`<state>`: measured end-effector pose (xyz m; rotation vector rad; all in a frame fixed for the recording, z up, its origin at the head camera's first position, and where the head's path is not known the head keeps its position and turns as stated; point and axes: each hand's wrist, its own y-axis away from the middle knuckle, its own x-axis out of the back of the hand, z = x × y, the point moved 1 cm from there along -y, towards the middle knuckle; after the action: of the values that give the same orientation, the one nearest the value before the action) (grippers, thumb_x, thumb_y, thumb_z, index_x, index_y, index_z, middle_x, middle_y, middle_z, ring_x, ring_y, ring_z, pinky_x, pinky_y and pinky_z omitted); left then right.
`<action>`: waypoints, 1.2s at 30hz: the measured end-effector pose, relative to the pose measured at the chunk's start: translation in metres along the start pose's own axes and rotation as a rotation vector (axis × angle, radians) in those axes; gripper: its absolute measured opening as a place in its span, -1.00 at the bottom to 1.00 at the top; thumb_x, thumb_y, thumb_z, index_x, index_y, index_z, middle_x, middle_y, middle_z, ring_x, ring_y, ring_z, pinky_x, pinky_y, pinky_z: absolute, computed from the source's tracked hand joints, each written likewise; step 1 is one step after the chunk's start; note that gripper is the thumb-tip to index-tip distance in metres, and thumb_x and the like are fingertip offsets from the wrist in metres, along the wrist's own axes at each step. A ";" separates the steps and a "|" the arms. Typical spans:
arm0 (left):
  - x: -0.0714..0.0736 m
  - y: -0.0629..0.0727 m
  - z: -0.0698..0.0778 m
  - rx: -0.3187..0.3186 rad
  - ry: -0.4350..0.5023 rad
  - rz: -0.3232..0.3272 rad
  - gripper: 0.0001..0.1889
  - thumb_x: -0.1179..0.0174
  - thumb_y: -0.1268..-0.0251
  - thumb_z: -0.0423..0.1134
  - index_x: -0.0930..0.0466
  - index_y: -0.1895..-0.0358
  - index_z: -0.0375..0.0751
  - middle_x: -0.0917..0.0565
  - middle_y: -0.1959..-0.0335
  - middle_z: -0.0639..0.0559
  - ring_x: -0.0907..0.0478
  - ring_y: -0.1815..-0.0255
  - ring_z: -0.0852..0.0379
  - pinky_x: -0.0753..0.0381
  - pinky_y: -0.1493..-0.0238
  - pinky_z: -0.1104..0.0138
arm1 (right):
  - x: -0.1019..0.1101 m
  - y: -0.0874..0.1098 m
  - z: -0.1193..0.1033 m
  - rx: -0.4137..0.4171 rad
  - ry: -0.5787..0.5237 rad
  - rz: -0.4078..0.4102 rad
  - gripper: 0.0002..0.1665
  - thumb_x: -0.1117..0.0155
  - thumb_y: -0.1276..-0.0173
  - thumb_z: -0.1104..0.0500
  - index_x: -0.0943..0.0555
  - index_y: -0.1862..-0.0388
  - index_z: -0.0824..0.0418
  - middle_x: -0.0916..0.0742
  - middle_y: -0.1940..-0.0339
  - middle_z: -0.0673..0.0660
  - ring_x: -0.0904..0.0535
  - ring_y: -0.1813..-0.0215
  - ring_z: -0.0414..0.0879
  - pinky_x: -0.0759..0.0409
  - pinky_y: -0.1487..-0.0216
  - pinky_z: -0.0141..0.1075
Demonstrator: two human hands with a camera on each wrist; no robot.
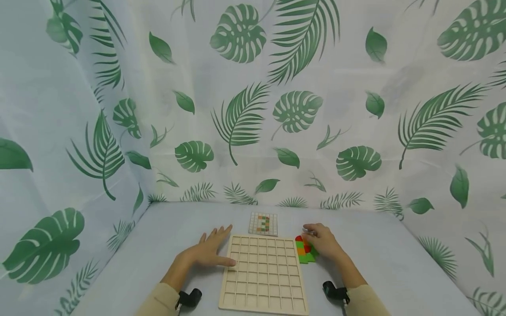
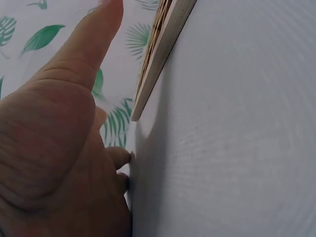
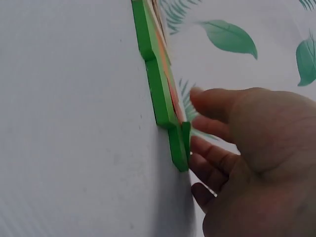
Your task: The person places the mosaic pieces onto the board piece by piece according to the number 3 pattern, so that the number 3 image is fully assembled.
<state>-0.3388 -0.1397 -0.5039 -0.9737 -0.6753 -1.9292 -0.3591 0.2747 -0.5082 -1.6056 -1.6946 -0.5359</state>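
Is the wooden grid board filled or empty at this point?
Empty: in the head view, every visible cell of the wooden grid board is bare; the coloured pieces lie beside its right edge.

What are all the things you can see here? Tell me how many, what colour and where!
Grid board: one, pale wood colour, on the table in front of the person
Pattern card: one, pale with orange and green squares, beyond the board
Flat pieces: several, exact count hidden, green, red and orange, right of the board
Table: one, whitish, under everything
Leafy cloth: sheet count unclear, white and green, around the table
Black devices: two, at the wrists
Sleeves: two, beige, on the arms
Left hand: one, bare, at the board's left edge
Right hand: one, bare, by the pieces
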 end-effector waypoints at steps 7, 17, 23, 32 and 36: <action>0.001 0.003 0.007 0.000 -0.056 -0.025 0.25 -0.43 0.00 0.47 -0.01 -0.71 0.04 0.13 -0.72 -0.35 0.29 -0.73 -0.39 0.36 -0.60 -0.40 | -0.003 0.003 -0.002 0.056 0.113 0.041 -0.69 -0.41 -0.44 0.16 -0.75 -0.06 0.31 -0.70 -0.06 0.31 -0.61 -0.06 0.23 -0.62 -0.09 0.20; 0.000 0.005 0.010 0.009 -0.076 -0.022 0.24 -0.44 0.03 0.47 -0.07 -0.70 0.03 0.12 -0.72 -0.34 0.28 -0.74 -0.39 0.37 -0.60 -0.40 | -0.003 -0.002 -0.001 0.019 0.123 0.049 -0.81 -0.42 -0.42 0.22 -0.68 0.06 0.25 -0.70 0.15 0.16 -0.54 0.10 0.03 -0.57 0.02 -0.02; -0.002 0.003 0.007 0.010 -0.083 -0.021 0.26 -0.41 0.04 0.51 -0.06 -0.70 0.04 0.13 -0.73 -0.31 0.30 -0.74 -0.38 0.42 -0.59 -0.40 | -0.006 -0.001 -0.001 -0.020 0.021 0.094 -0.88 -0.39 -0.43 0.26 -0.67 0.09 0.19 -0.75 0.15 0.11 -0.60 0.11 -0.03 -0.61 0.02 -0.13; -0.003 0.004 0.007 0.007 -0.076 -0.011 0.25 -0.43 0.04 0.50 -0.08 -0.69 0.03 0.11 -0.72 -0.33 0.27 -0.74 -0.38 0.39 -0.59 -0.41 | -0.003 -0.002 -0.021 0.058 -0.312 0.233 -0.78 -0.34 -0.50 0.28 -0.68 -0.06 0.31 -0.72 0.12 0.27 -0.78 0.30 0.03 -0.81 0.28 -0.27; -0.003 0.003 0.007 0.013 -0.075 -0.008 0.24 -0.43 0.04 0.49 -0.08 -0.69 0.03 0.11 -0.72 -0.33 0.28 -0.74 -0.38 0.38 -0.59 -0.42 | -0.003 -0.003 -0.035 0.093 -0.405 0.217 -0.71 -0.35 -0.48 0.30 -0.69 -0.15 0.29 -0.75 0.10 0.33 -0.82 0.23 0.06 -0.82 0.19 -0.23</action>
<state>-0.3324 -0.1345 -0.5017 -1.0403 -0.7351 -1.9007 -0.3548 0.2467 -0.4875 -1.8913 -1.7652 -0.0217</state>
